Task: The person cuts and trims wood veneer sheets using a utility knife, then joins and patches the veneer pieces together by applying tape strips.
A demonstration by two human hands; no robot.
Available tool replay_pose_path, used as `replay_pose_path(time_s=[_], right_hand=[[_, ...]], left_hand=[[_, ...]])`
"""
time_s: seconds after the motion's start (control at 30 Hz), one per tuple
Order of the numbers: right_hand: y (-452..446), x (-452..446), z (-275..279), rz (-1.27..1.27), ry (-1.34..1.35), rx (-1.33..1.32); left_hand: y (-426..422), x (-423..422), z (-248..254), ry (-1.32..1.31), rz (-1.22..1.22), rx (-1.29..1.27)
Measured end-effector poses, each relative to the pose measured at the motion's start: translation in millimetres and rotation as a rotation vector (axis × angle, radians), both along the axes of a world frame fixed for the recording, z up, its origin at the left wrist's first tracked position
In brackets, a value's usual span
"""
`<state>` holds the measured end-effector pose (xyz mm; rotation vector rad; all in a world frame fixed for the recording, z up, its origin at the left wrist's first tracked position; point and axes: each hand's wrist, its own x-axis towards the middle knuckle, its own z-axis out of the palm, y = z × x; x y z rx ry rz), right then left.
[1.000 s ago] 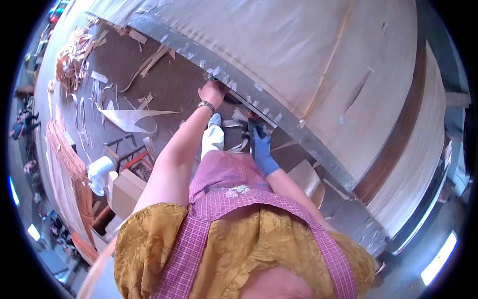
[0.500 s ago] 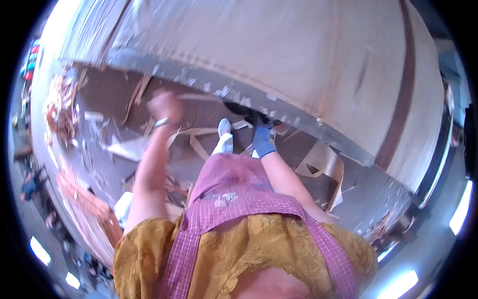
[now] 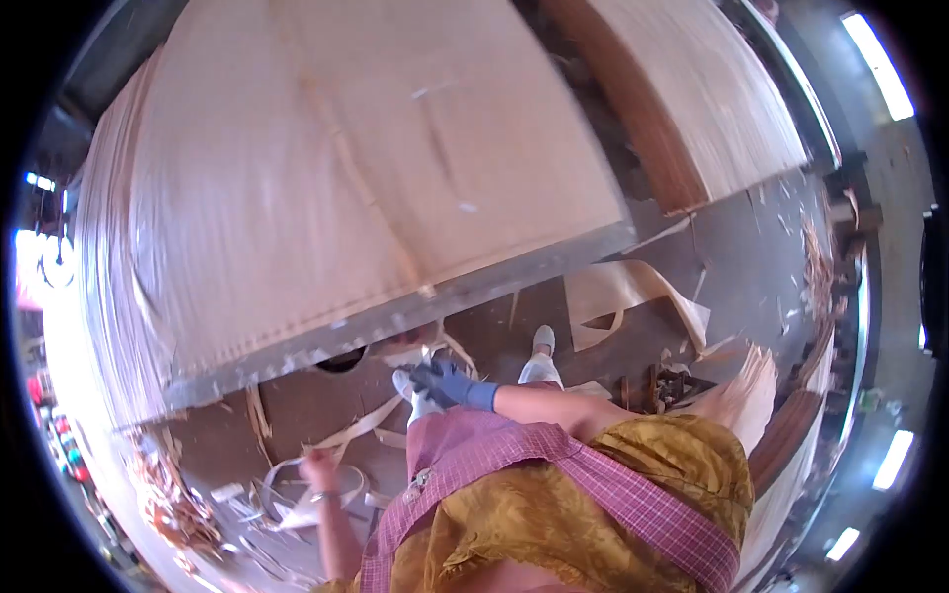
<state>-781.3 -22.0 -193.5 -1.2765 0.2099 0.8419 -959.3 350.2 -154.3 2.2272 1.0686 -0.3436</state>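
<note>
My left hand (image 3: 321, 469) is bare, with a band at the wrist, and is low on the left among thin veneer strips (image 3: 358, 431). Its fingers look closed, but blur hides whether a strip is in them. A blue-and-grey work glove (image 3: 465, 385) covers my right hand (image 3: 443, 381), which is in front of my body just below the near edge of a large stack of pale wood veneer sheets (image 3: 366, 178). The gloved fingers look bent together near a small pale scrap; what they hold is unclear.
A second veneer stack (image 3: 692, 89) with a brown side stands at upper right. Torn veneer (image 3: 633, 296) lies on the floor near my shoes (image 3: 544, 339). Shavings (image 3: 173, 504) are heaped at lower left. A dark round gap (image 3: 342, 361) shows under the main stack's edge.
My view has turned, shifting the stack leftward and revealing more of the right side. My left hand has dropped lower, away from the stack edge. My gloved right hand is nearer my body.
</note>
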Motion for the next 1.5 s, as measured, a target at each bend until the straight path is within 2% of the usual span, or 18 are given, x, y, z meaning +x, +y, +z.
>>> replay_pose_path(time_s=[0.03, 0.07, 0.1, 0.17, 0.27, 0.3, 0.47, 0.6, 0.67, 0.73, 0.87, 0.93, 1.03, 1.07, 1.1, 1.2, 1.3, 1.5], right_hand=[[-35.2, 1.2, 17.1, 0.229, -0.193, -0.191], [-76.5, 4.8, 30.4, 0.318, -0.379, -0.241], [-117.8, 9.2, 46.0, 0.386, -0.57, -0.298], [-182.6, 19.8, 56.1, 0.107, -1.144, -0.263], [-303.2, 55.6, 142.7, 0.204, -0.204, -0.06], [-342.1, 60.5, 162.8, 0.077, -0.083, 0.002], [-500.4, 107.8, 178.6, 0.045, -0.242, -0.043], [-627.0, 155.4, 217.0, 0.023, -0.183, -0.253], [-705.3, 178.8, 183.9, 0.01, -0.447, -0.325], [-781.5, 209.9, 181.6, 0.028, -0.519, -0.565], [-913.6, 295.0, 209.0, 0.095, -0.142, -0.831], [-1010.1, 319.5, 154.9, 0.179, -0.529, -1.338], [-1000.4, 406.1, 199.7, 0.125, -0.694, -1.543], [-991.5, 445.9, 188.8, -0.008, -0.715, -1.297], [-927.5, 484.4, 244.2, -0.092, -0.298, -1.04], [-818.2, 586.4, 272.2, -0.105, -0.391, -0.492], [-750.9, 678.5, 273.3, 0.003, -0.472, -0.254], [-696.2, 887.9, 263.5, 0.338, -0.382, -0.027]], left_hand=[[-99.5, 50.4, 7.8, 0.021, -0.192, 0.066], [-181.3, 93.0, 27.8, -0.011, -0.146, -0.24], [-247.6, 122.1, 34.0, -0.008, -0.299, -0.241], [-361.6, 170.0, 66.8, -0.211, -0.511, -0.388], [-486.6, 229.6, 129.5, -0.305, -0.578, -0.584], [-523.3, 243.4, 137.0, -0.355, -0.588, -0.618], [-658.1, 334.5, 205.3, -0.486, -0.526, -0.777], [-680.3, 432.8, 186.1, -0.628, -0.356, -0.847], [-665.1, 490.9, 170.3, -0.781, -0.28, -0.698], [-650.5, 542.3, 168.2, -0.924, -0.167, -0.646], [-650.9, 638.1, 177.0, -0.989, -0.023, -0.36], [-661.5, 679.2, 158.9, -0.99, 0.071, -0.216], [-753.7, 723.5, 211.4, -0.868, -0.208, -0.307], [-787.2, 737.4, 207.9, -0.787, -0.305, -0.413], [-819.0, 742.1, 235.0, -0.755, -0.449, -0.461], [-882.5, 786.2, 228.7, -0.689, -0.638, -0.804], [-903.0, 849.5, 251.3, -0.71, -0.649, -0.771], [-842.3, 1017.2, 248.1, -0.844, -0.238, -0.783]])
